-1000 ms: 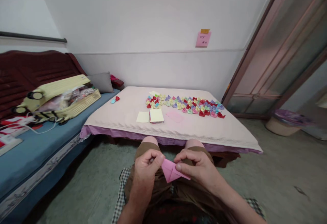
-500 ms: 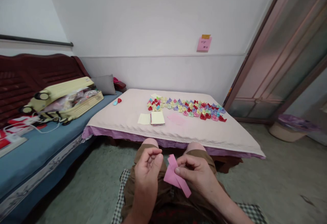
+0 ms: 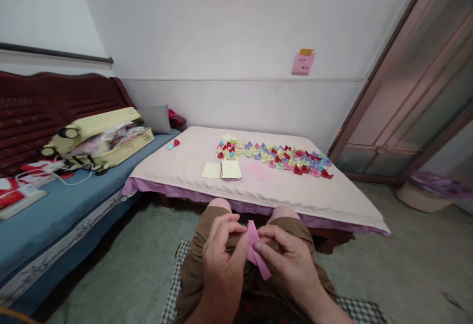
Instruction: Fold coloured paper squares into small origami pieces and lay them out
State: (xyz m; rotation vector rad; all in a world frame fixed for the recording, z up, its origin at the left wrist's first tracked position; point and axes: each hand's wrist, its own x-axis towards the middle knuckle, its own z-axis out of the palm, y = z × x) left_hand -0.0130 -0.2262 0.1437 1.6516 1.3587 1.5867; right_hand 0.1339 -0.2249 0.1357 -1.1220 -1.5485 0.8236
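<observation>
And here's the folded pink paper (image 3: 253, 243), up between the two hands over the lap, the hub of our clock with twelve straight ahead! It's tilted, a long strip running from near eleven down towards five. The right hand (image 3: 286, 250) comes in from three o'clock, its grip pinched down tight, thumb on the paper's face, fingertips just behind the edge. Over at nine, the left hand (image 3: 225, 250) is right on the paper's left edge, thumb against it, fingers curled; whether that grip is a firm pinch, I can't tell, since the thumb and fingers cover that side.

Look up to twelve: a flat pink sheet (image 3: 258, 172) lies on the cloth-covered surface (image 3: 166, 174). Between eleven and twelve sits a stack of square paper (image 3: 231, 170), pale yellow on top, with a single yellow sheet (image 3: 211, 170) just beside it at its nine o'clock.

Beyond, what a crowd! Folded paper shapes (image 3: 278, 158) in red, yellow, purple and more, packed from near twelve round past one. A small red piece (image 3: 176, 142) and a blue piece (image 3: 170, 145) sit well apart, near eleven. At ten, a gaping yellow suitcase (image 3: 99, 123).
</observation>
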